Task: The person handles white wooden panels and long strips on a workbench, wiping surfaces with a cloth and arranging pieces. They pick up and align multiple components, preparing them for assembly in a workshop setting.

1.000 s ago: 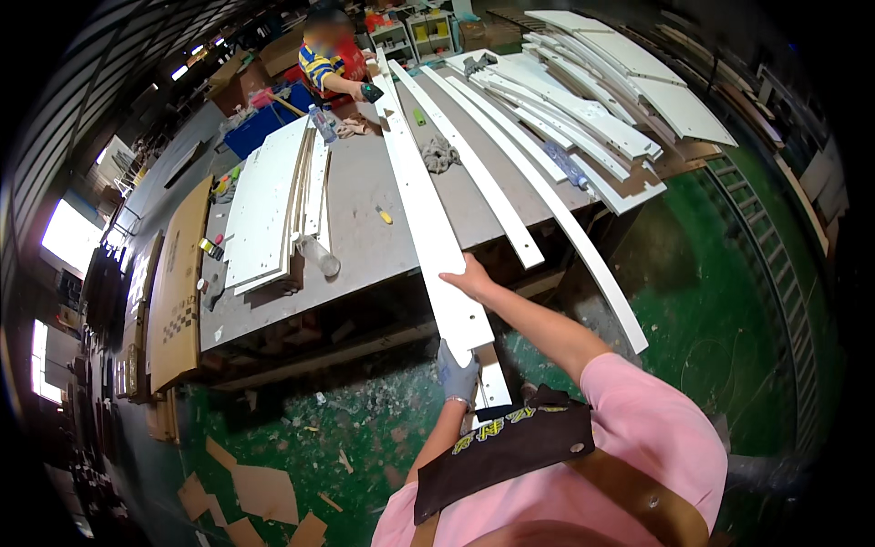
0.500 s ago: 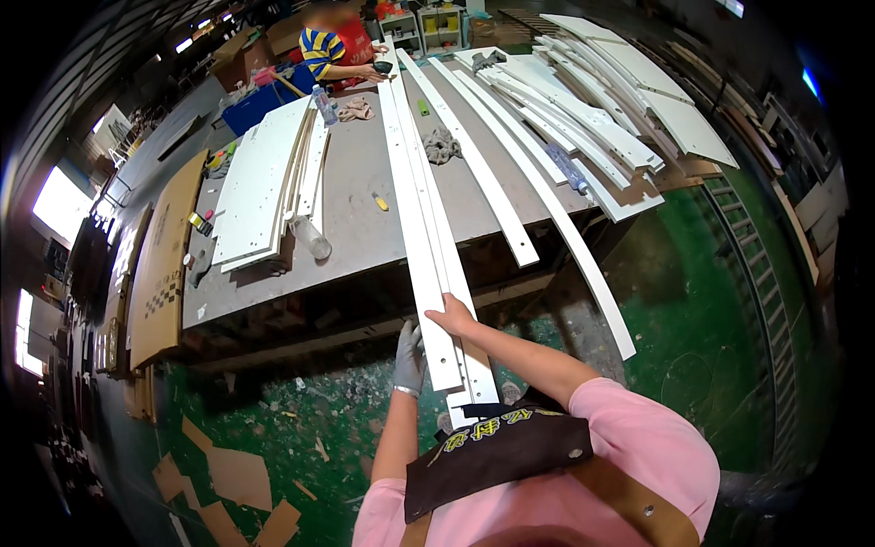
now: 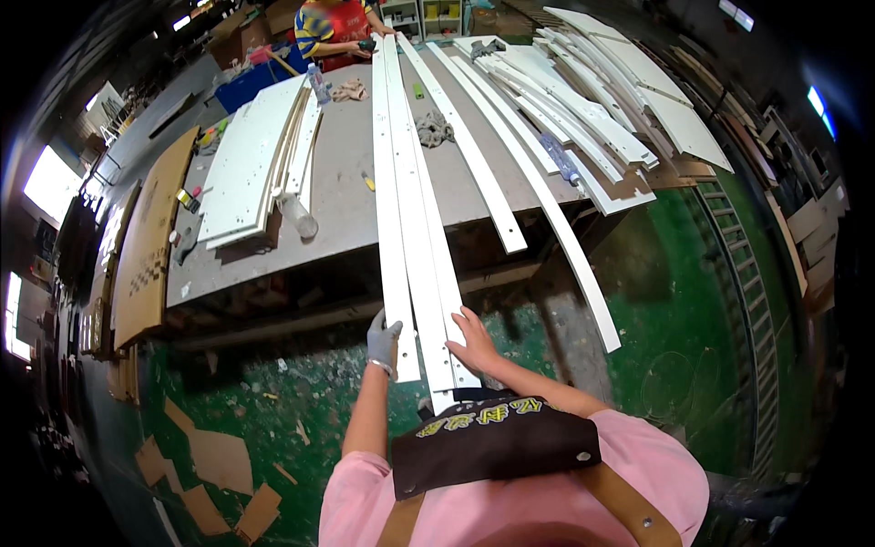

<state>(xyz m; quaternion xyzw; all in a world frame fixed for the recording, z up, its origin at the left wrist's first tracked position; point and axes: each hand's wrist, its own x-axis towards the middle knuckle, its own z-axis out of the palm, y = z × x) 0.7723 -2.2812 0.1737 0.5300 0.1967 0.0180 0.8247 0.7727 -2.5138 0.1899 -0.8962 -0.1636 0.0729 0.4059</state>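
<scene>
Long white boards run from the far side of the table toward my body, overhanging its near edge. My left hand [image 3: 383, 341], in a grey glove, is closed round the outer edge of the left white board [image 3: 394, 273], near its end. A narrow gap parts that board from the middle white board [image 3: 421, 264]. My bare right hand [image 3: 474, 341] grips the outer edge of the right white board [image 3: 445, 273], thumb and fingertips on top. Small holes show near the boards' ends, which reach my dark apron [image 3: 492, 447].
A co-worker [image 3: 335, 32] stands at the table's far end, hands by the boards. White panels [image 3: 246, 164] and a clear bottle [image 3: 299, 219] lie left; a grey rag [image 3: 435, 129], curved strips [image 3: 565, 219] and stacked white parts [image 3: 583, 109] right. A ladder [image 3: 740, 273] lies on the floor.
The left board has moved left, opening a gap beside the middle one. My left hand has moved left and up with it; my right hand has shifted to the right board's outer edge.
</scene>
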